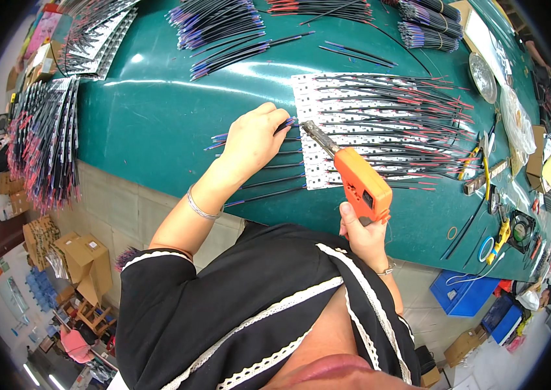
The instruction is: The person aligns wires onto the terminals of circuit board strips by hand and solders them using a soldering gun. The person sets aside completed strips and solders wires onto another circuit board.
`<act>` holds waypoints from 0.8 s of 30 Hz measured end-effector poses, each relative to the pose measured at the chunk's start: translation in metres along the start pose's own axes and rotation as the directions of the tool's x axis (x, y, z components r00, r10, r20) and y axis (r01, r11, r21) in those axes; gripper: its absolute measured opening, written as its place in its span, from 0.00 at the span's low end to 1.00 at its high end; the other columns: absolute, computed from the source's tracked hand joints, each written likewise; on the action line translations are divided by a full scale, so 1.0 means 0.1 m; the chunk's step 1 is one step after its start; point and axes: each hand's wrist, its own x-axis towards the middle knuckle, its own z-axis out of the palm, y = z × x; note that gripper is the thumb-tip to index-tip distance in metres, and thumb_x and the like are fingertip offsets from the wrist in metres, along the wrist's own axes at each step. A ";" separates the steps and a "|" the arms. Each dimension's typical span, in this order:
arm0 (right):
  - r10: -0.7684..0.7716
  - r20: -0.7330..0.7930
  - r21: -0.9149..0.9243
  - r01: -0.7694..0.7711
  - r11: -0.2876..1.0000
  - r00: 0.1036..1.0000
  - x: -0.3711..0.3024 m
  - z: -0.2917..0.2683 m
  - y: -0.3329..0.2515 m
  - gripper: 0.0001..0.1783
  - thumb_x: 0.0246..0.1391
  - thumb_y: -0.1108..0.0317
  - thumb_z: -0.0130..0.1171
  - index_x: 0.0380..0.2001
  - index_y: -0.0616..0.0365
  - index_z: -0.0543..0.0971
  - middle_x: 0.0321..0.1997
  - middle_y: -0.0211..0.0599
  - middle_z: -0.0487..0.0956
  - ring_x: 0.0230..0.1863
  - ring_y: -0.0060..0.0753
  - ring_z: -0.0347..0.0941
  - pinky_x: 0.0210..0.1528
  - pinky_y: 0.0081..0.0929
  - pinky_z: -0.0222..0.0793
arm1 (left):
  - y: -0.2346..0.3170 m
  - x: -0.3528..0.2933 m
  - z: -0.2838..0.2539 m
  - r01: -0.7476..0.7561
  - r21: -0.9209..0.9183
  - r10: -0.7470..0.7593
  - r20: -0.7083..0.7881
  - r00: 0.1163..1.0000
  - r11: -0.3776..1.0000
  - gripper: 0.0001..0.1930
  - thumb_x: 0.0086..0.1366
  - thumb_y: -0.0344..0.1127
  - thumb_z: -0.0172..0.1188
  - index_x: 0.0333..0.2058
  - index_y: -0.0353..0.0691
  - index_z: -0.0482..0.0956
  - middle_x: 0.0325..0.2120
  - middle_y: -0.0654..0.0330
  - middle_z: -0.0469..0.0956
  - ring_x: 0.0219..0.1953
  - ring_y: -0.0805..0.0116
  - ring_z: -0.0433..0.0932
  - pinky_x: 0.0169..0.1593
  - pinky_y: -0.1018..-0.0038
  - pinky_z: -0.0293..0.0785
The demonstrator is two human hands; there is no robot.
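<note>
My right hand (365,239) is wrapped round the handle of an orange soldering gun (361,181). Its metal tip points up and left, at the left edge of a white circuit board panel (314,166). Beside that tip, my left hand (256,140) pinches thin black wires with blue-purple ends (221,140); their far ends meet the panel's edge. How many wires are between the fingers is hidden. Below this hand, several attached black wires (269,195) stick out to the left. Rows of black wires with red ends (412,123) lie across the panel toward the right.
Bundles of black wires (217,23) lie at the back of the green table (139,130). Wired panels (44,143) hang over its left edge. At right are a round clear dish (483,77), yellow-handled tools (501,240) and a small fan (522,229). A blue bin (460,292) stands below.
</note>
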 end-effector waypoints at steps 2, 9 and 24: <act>-0.237 -0.002 -0.111 0.235 0.966 0.971 0.04 0.01 0.10 0.12 0.47 0.70 0.58 0.35 0.64 0.71 0.21 0.29 0.73 0.18 0.15 0.65 0.22 0.15 0.63 | 0.01 0.01 -0.01 -0.004 0.003 0.004 0.006 1.000 1.000 0.05 0.49 0.30 0.59 0.25 0.37 0.74 0.21 0.57 0.70 0.25 0.56 0.71 0.29 0.67 0.67; -0.194 0.053 -0.297 0.200 0.933 0.980 0.01 0.00 0.08 0.16 0.46 0.69 0.60 0.36 0.63 0.69 0.23 0.33 0.75 0.22 0.18 0.68 0.26 0.16 0.65 | 0.01 0.01 -0.01 0.000 0.024 0.000 0.027 1.000 1.000 0.05 0.49 0.30 0.59 0.25 0.38 0.73 0.21 0.57 0.69 0.26 0.56 0.71 0.29 0.67 0.68; -0.070 -0.034 0.050 0.072 0.996 0.997 -0.08 -0.06 0.06 0.18 0.48 0.70 0.58 0.41 0.66 0.68 0.22 0.32 0.72 0.16 0.17 0.66 0.15 0.15 0.63 | 0.01 0.02 -0.02 -0.023 0.037 0.021 0.052 0.998 0.999 0.05 0.50 0.31 0.58 0.26 0.38 0.74 0.22 0.58 0.69 0.27 0.56 0.71 0.30 0.66 0.68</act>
